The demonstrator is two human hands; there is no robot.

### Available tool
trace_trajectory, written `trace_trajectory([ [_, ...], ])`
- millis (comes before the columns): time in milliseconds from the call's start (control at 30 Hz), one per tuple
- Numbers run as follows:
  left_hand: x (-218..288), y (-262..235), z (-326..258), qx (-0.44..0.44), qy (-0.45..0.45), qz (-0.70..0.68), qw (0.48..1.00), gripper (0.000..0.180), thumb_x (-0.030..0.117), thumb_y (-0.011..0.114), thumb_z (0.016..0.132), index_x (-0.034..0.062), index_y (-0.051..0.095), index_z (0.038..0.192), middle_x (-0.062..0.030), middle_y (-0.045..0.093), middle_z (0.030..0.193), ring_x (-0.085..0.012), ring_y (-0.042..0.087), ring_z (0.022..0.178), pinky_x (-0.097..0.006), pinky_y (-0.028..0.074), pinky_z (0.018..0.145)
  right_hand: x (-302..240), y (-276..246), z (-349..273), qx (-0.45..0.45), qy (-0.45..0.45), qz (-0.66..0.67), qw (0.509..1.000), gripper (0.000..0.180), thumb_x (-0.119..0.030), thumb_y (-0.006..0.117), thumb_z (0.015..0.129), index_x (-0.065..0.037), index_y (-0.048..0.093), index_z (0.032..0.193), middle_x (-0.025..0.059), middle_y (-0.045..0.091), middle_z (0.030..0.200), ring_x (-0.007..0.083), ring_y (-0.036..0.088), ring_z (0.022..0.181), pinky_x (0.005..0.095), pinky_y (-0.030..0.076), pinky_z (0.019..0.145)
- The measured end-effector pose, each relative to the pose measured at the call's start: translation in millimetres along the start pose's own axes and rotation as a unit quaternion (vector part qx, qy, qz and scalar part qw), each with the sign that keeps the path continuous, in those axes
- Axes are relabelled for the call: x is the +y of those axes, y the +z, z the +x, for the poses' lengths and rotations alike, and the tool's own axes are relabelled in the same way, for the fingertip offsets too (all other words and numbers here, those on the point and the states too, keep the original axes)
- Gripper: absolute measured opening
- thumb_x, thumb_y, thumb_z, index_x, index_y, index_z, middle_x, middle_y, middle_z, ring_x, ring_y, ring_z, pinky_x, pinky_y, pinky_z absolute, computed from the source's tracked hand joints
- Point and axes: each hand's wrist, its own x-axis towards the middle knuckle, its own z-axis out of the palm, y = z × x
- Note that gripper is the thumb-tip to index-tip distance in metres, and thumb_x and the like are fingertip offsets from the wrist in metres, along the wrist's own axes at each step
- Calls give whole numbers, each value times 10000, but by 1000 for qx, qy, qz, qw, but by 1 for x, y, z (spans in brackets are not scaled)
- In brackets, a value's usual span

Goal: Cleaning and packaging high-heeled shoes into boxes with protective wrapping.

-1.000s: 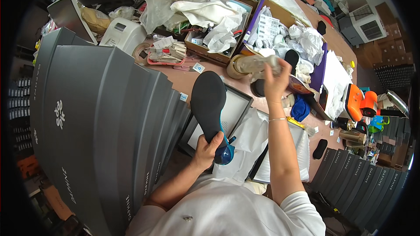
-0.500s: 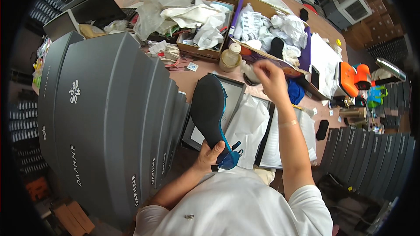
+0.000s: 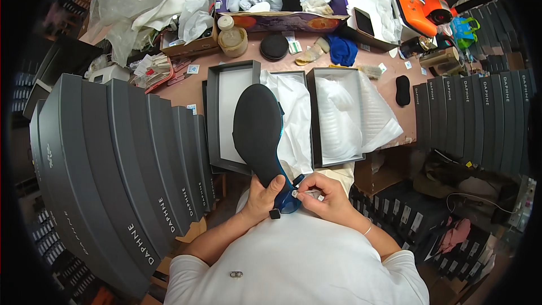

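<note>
Toward the near edge of the surface [image 3: 388,87], the left hand [image 3: 262,200] wraps its fingers around a black-soled shoe [image 3: 257,124], toe pointing far, seemingly leaving the heel end exposed. There the right hand's [image 3: 327,199] fingers pinch a small white piece [image 3: 295,193]. An open box [image 3: 224,116] lies beyond; grey boxes [image 3: 101,164] wall off the left.

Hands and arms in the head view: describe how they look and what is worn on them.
The left hand and right hand are both gloveless. The left sleeve and right sleeve are short, white and plain, leaving the forearms bare. A thin, pale bracelet circles the right wrist.
</note>
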Motion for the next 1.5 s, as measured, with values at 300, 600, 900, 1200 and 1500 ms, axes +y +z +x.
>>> trace_trajectory([
  [300, -7, 15, -7, -26, 15, 70, 997, 376, 408, 630, 903, 41, 565, 860, 16, 533, 756, -82, 492, 711, -241, 412, 652, -6, -10, -10, -2, -4, -48, 999, 109, -69, 687, 792, -11, 610, 843, 25, 611, 793, 86, 551, 731, 227, 445, 662],
  [600, -10, 23, -12, -5, -22, 48, 999, 389, 409, 640, 897, 28, 583, 838, 0, 572, 755, -81, 505, 708, -249, 423, 652, 1, -17, -19, -34, 36, -16, 999, 94, -50, 658, 785, 7, 601, 834, 60, 616, 775, 116, 572, 735, 251, 466, 684],
  [900, -9, 25, -15, 15, -12, 59, 998, 369, 389, 624, 912, 32, 584, 827, 15, 557, 734, -66, 496, 700, -235, 411, 629, 7, -12, -18, -18, -3, -19, 1000, 76, -41, 646, 782, 8, 590, 801, 33, 603, 744, 98, 541, 703, 233, 446, 664],
  [1200, -13, 21, -9, -6, -8, 67, 998, 360, 391, 610, 921, 39, 579, 849, 24, 555, 767, -60, 490, 705, -227, 409, 627, 3, -11, -10, -1, -35, -53, 998, 70, -15, 640, 768, 11, 587, 804, 58, 607, 743, 122, 575, 704, 257, 468, 658],
  [1500, 21, 24, 27, -38, -16, -118, 992, 649, 367, 442, 997, 0, 164, 1454, -131, 513, 1201, -148, 516, 1086, -299, 424, 938, 11, -51, 12, 144, -2, 151, 978, 76, -50, 635, 852, -24, 564, 858, -14, 573, 804, 49, 517, 771, 210, 432, 681],
])
